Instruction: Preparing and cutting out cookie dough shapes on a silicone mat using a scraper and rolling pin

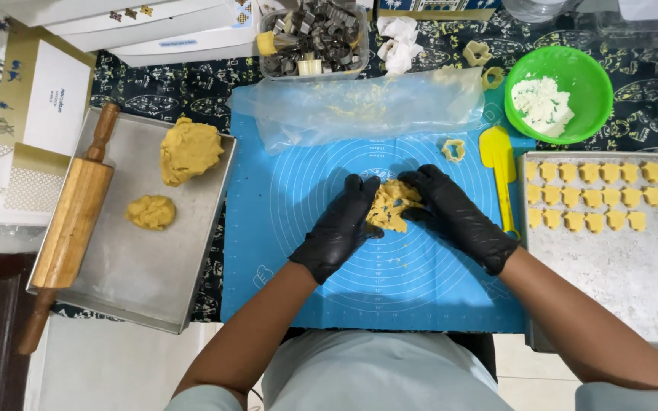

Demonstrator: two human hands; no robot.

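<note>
Head view: both hands, in black gloves, are cupped together around a loose heap of yellow dough scraps point(391, 204) at the middle of the blue baking mat point(298, 251). The left hand point(340, 224) presses in from the left and the right hand point(455, 213) from the right, fingers curled on the crumbly pile. This looks like the gathering of leftover dough into one lump; the next move would seem to call for firm, even squeezing so that the crumbs bind rather than scatter.

Just right of the hands lies a yellow scraper point(499, 164), and just beyond them a small cutter point(454, 149) and a crumpled clear plastic sheet point(359, 106). Far right stands a green bowl point(592, 84) with white flour. The right tray point(611, 259) carries rows of cut dough shapes point(603, 196). The left tray point(131, 259) holds two dough lumps point(190, 148) and a wooden rolling pin point(74, 224) across its edge.

The palms hide how compact the heap is. The right tray is cut off at the frame edge, and the cutters in the far clear tub point(315, 38) are too jumbled to tell apart.
</note>
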